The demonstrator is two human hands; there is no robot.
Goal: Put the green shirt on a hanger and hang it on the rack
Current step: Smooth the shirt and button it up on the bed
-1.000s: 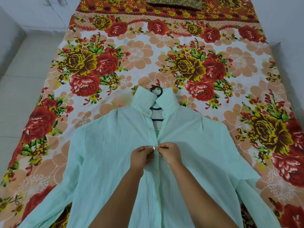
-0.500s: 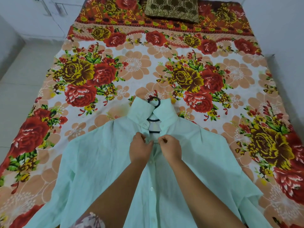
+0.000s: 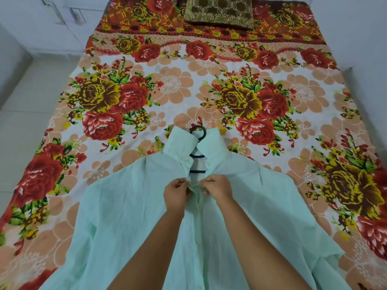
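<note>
A pale green shirt (image 3: 129,210) lies front-up on the bed, sleeves spread to both sides. A black hanger (image 3: 199,132) sits inside it; only its hook and two bars show through the open collar. My left hand (image 3: 177,194) pinches the left edge of the shirt's front just below the collar. My right hand (image 3: 217,188) pinches the right edge opposite it. The two hands almost touch at the placket. Lower down, the buttons look fastened. No rack is in view.
The bed (image 3: 209,84) is covered by a floral sheet in red, yellow and peach. A brown patterned pillow (image 3: 219,11) lies at its head. White tiled floor (image 3: 23,122) runs along the left; a white wall borders the right.
Both hands have moved up the shirt's front, from mid-chest to just under the collar. The view has tilted so more of the bed's head and the pillow shows.
</note>
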